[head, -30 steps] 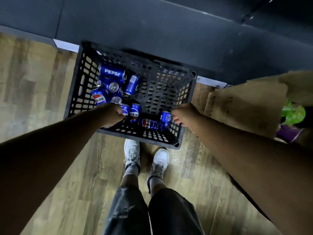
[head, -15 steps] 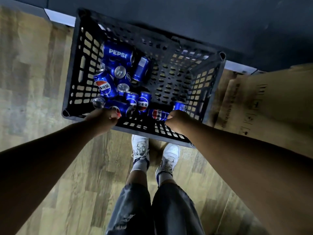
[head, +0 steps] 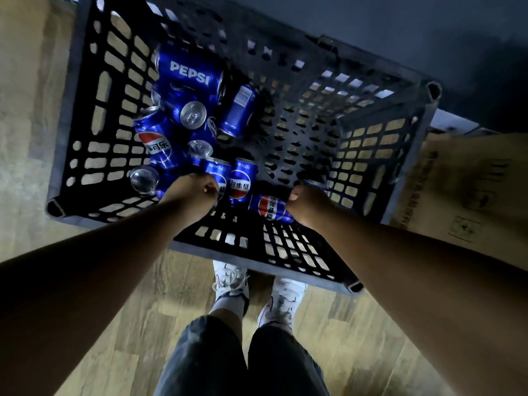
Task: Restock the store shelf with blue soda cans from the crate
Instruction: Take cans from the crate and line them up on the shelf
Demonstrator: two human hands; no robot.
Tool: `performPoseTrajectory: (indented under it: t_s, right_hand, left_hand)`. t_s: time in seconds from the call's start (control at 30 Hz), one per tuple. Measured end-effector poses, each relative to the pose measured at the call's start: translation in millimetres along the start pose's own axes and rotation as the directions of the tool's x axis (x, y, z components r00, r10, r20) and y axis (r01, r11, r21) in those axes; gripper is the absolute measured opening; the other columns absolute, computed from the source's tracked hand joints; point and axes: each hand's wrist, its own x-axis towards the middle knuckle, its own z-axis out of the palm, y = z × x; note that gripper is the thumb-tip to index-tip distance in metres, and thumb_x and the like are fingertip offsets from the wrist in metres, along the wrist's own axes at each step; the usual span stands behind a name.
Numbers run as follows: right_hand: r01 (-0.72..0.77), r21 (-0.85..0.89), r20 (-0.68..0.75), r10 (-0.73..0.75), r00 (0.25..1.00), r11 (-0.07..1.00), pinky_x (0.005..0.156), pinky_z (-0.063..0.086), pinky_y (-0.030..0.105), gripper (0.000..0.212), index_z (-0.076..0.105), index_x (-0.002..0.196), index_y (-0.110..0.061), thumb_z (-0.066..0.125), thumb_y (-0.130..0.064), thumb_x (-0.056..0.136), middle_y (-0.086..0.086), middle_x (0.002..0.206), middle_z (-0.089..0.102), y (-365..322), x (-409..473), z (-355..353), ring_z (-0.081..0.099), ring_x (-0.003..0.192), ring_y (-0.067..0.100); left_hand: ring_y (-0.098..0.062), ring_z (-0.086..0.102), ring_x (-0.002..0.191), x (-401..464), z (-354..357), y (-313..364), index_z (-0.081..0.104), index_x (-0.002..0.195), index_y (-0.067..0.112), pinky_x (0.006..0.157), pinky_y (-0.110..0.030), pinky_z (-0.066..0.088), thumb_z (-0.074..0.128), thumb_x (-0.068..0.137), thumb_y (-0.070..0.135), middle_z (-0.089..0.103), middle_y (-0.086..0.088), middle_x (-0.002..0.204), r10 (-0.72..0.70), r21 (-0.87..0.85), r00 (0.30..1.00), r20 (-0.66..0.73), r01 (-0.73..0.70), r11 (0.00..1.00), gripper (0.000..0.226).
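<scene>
A black lattice crate stands on the wooden floor with several blue soda cans heaped in its left half. Both my arms reach down into it. My left hand curls its fingers round a blue can near the crate's front wall; the can is mostly hidden under the hand. My right hand curls round another blue can by the right wall, with only its top showing. A further can lies on its side between my hands, touching the right one.
A brown cardboard box stands right of the crate. A dark panel runs along behind the crate. My white shoes sit just under the crate's front edge. Wooden floor extends to the left.
My head has dropped closer to the crate. Both hands have gone from the front rim down inside, and each now closes on a can.
</scene>
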Motion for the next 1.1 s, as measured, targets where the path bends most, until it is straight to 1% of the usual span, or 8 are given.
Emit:
performPoseTrajectory:
  t_s: [0.1,0.2,0.27,0.37,0.43,0.63,0.87,1.1]
  right_hand:
    - [-0.023,0.018,-0.031,0.023,0.999,1.000,0.070,0.038,0.025,0.013,0.056,0.098,-0.002,0.055,-0.011,0.089,0.018,0.101,0.056,8,29,5,0.056,0.093,0.027]
    - [-0.037,-0.006,-0.067,0.036,0.997,0.999,0.076,0.043,0.028,0.032,0.054,0.121,-0.006,0.054,-0.011,0.089,0.016,0.116,0.057,16,50,10,0.056,0.104,0.030]
    - [-0.009,-0.175,-0.095,-0.008,0.995,0.985,0.088,0.047,0.033,0.039,0.051,0.128,-0.009,0.057,-0.012,0.089,0.016,0.125,0.055,20,61,12,0.053,0.113,0.032]
    - [0.096,-0.459,-0.081,-0.149,0.985,0.883,0.101,0.040,0.037,0.047,0.046,0.133,-0.012,0.060,-0.019,0.088,0.014,0.133,0.050,29,85,17,0.046,0.123,0.031]
    - [0.102,-0.576,-0.044,-0.155,0.987,0.811,0.104,0.036,0.038,0.052,0.042,0.137,-0.015,0.059,-0.024,0.089,0.013,0.137,0.046,35,98,20,0.041,0.127,0.031]
    - [0.046,-0.593,-0.120,-0.144,0.982,0.804,0.096,0.040,0.039,0.049,0.048,0.132,-0.015,0.063,-0.020,0.086,0.012,0.132,0.046,46,116,25,0.045,0.124,0.033]
    - [-0.127,-0.417,-0.153,0.069,0.986,0.900,0.102,0.034,0.043,0.053,0.035,0.137,-0.011,0.052,-0.036,0.093,0.025,0.139,0.038,63,145,31,0.036,0.127,0.040]
    - [-0.083,-0.420,-0.227,-0.016,0.974,0.904,0.077,0.036,0.032,0.039,0.057,0.116,-0.007,0.042,-0.038,0.099,0.016,0.120,0.058,55,156,19,0.054,0.112,0.033]
  left_hand:
    - [-0.028,0.060,0.085,18,13,-5,0.065,0.101,0.009,0.070,-0.030,0.044,0.050,0.091,0.010,0.065,-0.011,0.093,0.016,0.060,1.000,-0.006,-0.016,0.998,0.018]
    - [-0.027,0.060,0.084,34,24,-6,0.062,0.104,0.012,0.066,-0.027,0.040,0.045,0.093,0.013,0.066,-0.011,0.096,0.044,0.116,0.999,-0.003,-0.043,0.992,0.021]
    - [-0.028,0.060,0.089,45,30,-3,0.058,0.111,0.015,0.068,-0.028,0.040,0.040,0.095,0.017,0.066,-0.011,0.102,0.098,0.268,0.995,0.014,-0.098,0.958,0.023]
    - [-0.027,0.057,0.104,61,44,5,0.051,0.119,0.015,0.075,-0.028,0.039,0.037,0.096,0.021,0.062,-0.009,0.114,0.285,0.548,0.958,0.036,-0.258,0.796,0.027]
    - [-0.027,0.057,0.105,73,57,9,0.049,0.120,0.015,0.071,-0.028,0.035,0.036,0.096,0.021,0.062,-0.009,0.114,0.371,0.611,0.925,0.078,-0.338,0.716,0.028]
    - [-0.028,0.057,0.105,100,88,9,0.052,0.117,0.012,0.081,-0.030,0.042,0.038,0.096,0.019,0.062,-0.010,0.114,0.398,0.523,0.914,0.079,-0.378,0.764,0.027]
    - [-0.026,0.058,0.102,109,103,6,0.058,0.112,0.011,0.083,-0.030,0.044,0.039,0.095,0.016,0.063,-0.010,0.111,0.265,0.386,0.963,0.049,-0.263,0.884,0.026]
    - [-0.028,0.058,0.093,117,106,6,0.061,0.105,0.010,0.074,-0.028,0.041,0.039,0.095,0.018,0.065,-0.010,0.100,0.274,0.362,0.960,-0.051,-0.238,0.901,0.026]
